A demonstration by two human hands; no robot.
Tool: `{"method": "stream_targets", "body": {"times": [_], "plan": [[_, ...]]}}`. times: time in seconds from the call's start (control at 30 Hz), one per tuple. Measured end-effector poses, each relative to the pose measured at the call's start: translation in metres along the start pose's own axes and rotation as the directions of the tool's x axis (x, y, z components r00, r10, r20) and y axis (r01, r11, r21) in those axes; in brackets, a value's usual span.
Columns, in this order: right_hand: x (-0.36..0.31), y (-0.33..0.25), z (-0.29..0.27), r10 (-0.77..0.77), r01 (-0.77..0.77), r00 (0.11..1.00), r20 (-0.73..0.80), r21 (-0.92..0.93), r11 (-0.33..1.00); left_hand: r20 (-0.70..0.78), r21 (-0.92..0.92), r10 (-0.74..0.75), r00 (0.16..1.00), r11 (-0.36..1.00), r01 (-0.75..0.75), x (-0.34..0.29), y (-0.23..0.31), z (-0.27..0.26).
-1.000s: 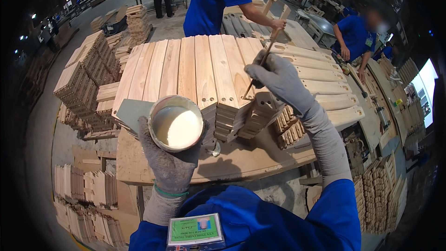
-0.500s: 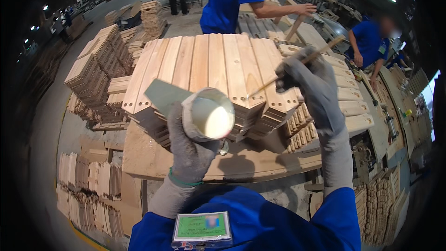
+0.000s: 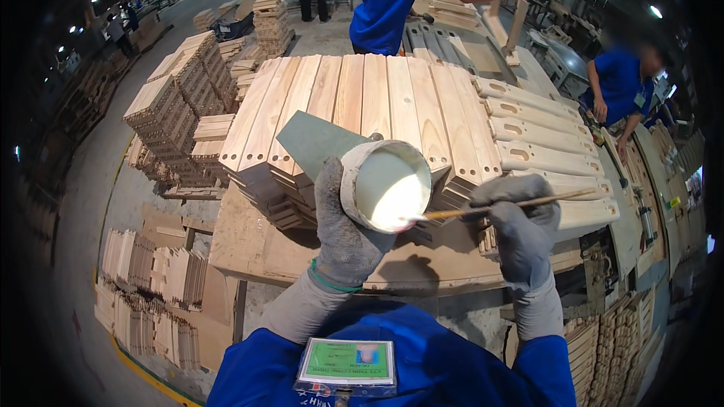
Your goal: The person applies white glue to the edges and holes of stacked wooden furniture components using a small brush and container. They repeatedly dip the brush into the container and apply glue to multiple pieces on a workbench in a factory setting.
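My left hand (image 3: 348, 250), in a grey glove, is closed around a pale cup (image 3: 377, 169) tilted toward me. White liquid (image 3: 400, 203) lies inside it. A flat grey-green piece (image 3: 315, 142) sticks out from behind the cup; how it is joined is hidden. My gloved right hand (image 3: 522, 220) pinches a thin wooden-handled brush (image 3: 449, 213), its tip at the cup's right rim. Beyond the cup, light wooden slats (image 3: 354, 94) lie side by side in stacks, with round holes in their near ends. Part of the stacks is hidden behind the cup.
Slotted wooden pieces (image 3: 532, 132) lie right of the slats on the worktable (image 3: 249, 245). Wood stacks (image 3: 181, 79) stand on the floor at left, more (image 3: 151, 267) at lower left. A co-worker in blue (image 3: 400, 0) stands across the table, another (image 3: 622, 83) at right.
My right hand has come down from the slats' holed ends, bringing the brush tip to the cup's rim. The cup has shifted right in view. The far co-worker's hand still holds a wooden part.
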State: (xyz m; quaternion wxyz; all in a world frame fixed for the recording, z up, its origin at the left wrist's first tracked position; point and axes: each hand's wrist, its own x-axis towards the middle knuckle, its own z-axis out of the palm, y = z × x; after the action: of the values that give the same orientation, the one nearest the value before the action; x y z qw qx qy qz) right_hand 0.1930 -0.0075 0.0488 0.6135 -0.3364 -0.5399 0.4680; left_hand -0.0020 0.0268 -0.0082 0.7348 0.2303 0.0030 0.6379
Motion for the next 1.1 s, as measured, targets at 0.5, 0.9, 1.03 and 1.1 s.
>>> {"method": "stream_targets", "body": {"times": [0.5, 0.9, 1.03, 1.1], "plan": [[-0.043, 0.024, 0.004, -0.28, 0.283, 0.959, 0.044, -0.159, 0.946, -0.185, 0.199, 0.115, 0.976, 0.977, -0.078, 0.0, -0.024, 0.008], [0.059, -0.012, -0.043, -0.157, 0.049, 0.975, -0.157, -0.539, 0.841, -0.215, -0.034, -0.049, 0.975, 0.999, 0.043, -0.01, -0.034, -0.006], [0.084, -0.003, -0.05, 0.074, -0.167, 0.98, -0.184, -0.567, 0.807, -0.308, -0.025, -0.018, 0.951, 1.0, 0.011, -0.013, -0.029, -0.015], [0.089, 0.002, -0.049, 0.067, -0.143, 0.988, -0.141, -0.648, 0.748, -0.368, -0.053, -0.026, 0.93, 0.999, 0.007, -0.014, -0.024, -0.017]]}}
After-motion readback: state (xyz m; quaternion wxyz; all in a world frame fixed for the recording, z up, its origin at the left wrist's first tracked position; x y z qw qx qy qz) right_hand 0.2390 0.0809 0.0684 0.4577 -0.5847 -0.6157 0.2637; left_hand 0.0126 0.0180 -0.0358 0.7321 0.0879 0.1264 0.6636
